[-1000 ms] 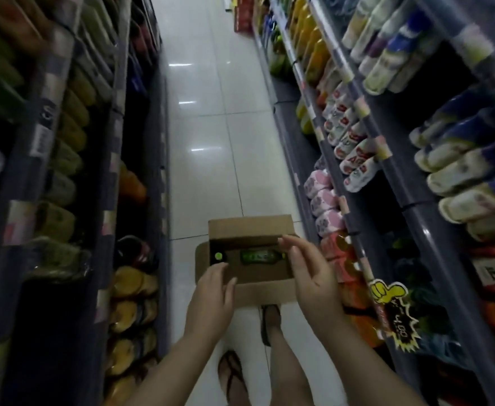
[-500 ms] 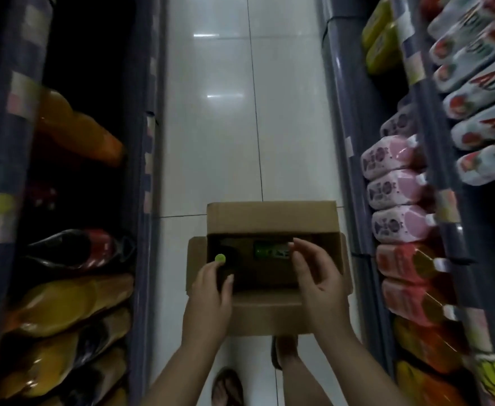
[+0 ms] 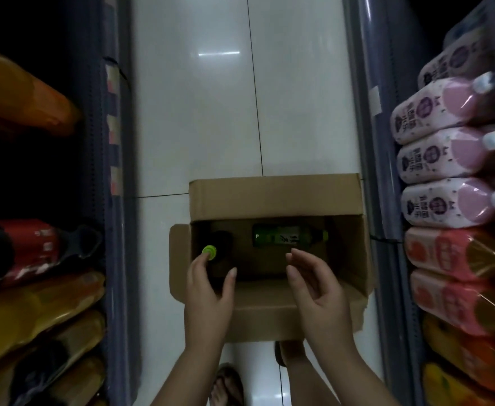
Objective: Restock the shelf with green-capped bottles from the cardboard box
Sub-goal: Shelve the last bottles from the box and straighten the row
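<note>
An open cardboard box (image 3: 272, 197) sits on the white floor between two shelf rows. Inside, one dark bottle stands upright at the left, showing its green cap (image 3: 209, 252). A second green-capped bottle (image 3: 284, 236) lies on its side at the back of the box. My left hand (image 3: 211, 291) reaches over the near wall; its fingertip touches the cap and its thumb is spread to the other side of the bottle, not closed round it. My right hand (image 3: 316, 285) hovers over the middle of the box, fingers relaxed and holding nothing, just short of the lying bottle.
The left shelf (image 3: 114, 200) holds orange, red and yellow bottles. The right shelf (image 3: 383, 171) holds pink bottles (image 3: 445, 159) above, red-orange ones (image 3: 457, 259) below. The tiled aisle floor (image 3: 205, 112) stretches ahead. My sandalled feet (image 3: 228, 385) stand just behind the box.
The view has tilted down and moved closer to the box. Both hands have gone lower toward the box; my left fingers have reached the upright bottle's cap.
</note>
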The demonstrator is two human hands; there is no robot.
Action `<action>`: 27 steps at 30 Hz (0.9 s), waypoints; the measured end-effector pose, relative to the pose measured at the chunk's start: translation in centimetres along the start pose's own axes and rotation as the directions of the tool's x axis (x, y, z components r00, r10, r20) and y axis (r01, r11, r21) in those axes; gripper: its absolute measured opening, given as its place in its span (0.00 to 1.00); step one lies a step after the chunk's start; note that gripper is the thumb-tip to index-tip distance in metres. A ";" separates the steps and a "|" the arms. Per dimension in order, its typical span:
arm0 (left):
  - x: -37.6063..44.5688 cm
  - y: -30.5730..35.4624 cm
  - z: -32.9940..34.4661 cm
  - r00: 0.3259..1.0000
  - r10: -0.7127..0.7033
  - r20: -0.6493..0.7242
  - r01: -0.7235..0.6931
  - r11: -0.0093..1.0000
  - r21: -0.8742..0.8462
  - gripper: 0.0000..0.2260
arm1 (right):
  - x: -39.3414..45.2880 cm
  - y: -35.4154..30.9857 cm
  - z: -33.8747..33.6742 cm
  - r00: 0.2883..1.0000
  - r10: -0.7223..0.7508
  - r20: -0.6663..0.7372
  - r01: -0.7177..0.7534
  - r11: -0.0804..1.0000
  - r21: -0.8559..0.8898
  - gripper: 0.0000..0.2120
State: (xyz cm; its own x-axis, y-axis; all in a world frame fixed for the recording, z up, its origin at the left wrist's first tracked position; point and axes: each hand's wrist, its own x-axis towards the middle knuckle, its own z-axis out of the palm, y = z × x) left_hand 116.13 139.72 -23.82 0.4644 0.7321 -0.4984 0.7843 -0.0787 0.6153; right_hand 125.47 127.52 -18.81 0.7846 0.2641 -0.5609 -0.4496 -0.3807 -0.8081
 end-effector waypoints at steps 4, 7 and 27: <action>0.1 0.0 0.5 0.999 -0.026 -0.029 0.025 0.999 -0.033 0.26 | -0.1 0.4 -0.5 0.999 0.037 -0.027 -0.036 0.999 0.018 0.12; 0.5 -0.3 1.0 0.999 -0.049 -0.021 0.048 0.998 -0.029 0.28 | 0.6 1.1 -0.6 0.997 0.060 -0.052 -0.059 0.998 0.026 0.12; 5.2 -7.0 9.2 0.960 -0.132 -0.249 0.088 0.980 -0.180 0.29 | 13.7 14.3 -1.3 0.920 0.314 -0.236 -0.348 0.930 -0.120 0.23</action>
State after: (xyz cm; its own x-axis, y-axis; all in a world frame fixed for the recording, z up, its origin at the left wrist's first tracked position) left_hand 116.87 137.85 -36.31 0.2401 0.8812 -0.4074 0.7354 0.1089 0.6689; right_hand 130.34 124.53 -37.77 0.6813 -0.0860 -0.7270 -0.6398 -0.5524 -0.5343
